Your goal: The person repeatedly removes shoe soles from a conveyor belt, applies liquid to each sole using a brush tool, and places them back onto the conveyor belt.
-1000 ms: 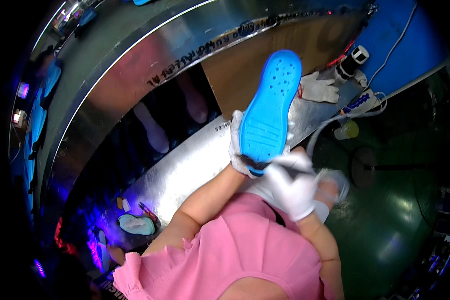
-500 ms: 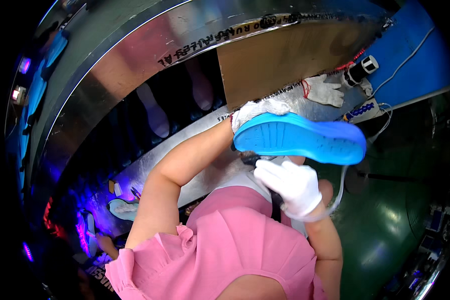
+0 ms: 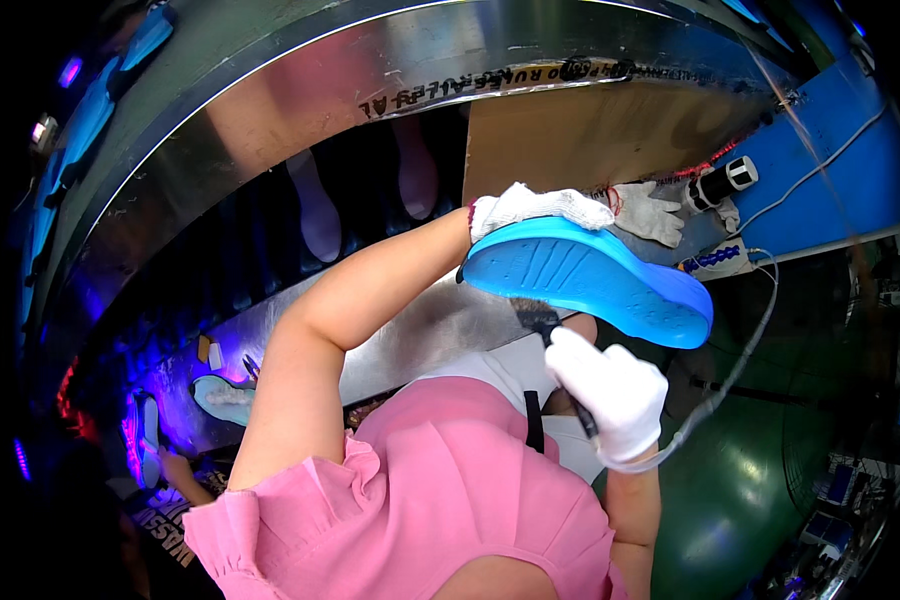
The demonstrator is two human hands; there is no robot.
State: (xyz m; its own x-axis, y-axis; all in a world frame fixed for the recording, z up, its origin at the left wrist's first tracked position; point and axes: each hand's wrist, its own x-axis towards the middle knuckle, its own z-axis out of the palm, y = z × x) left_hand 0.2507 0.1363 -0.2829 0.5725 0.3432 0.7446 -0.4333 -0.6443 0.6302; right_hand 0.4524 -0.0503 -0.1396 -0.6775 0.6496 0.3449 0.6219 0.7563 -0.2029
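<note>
The blue shoe sole [image 3: 595, 278] runs left to right above the counter [image 3: 410, 340], its left end clasped in the gloved left hand [image 3: 530, 208], while the right hand [image 3: 610, 390], fist closed on a brush [image 3: 542, 322], touches bristles to its near edge.

Dark printed lettering [image 3: 490, 85] along curved metal rim at top. Brown cardboard sheet [image 3: 610, 135] propped below it, upper right. Small yellow label [image 3: 202, 348] on metal bench, lower left. No screens.
</note>
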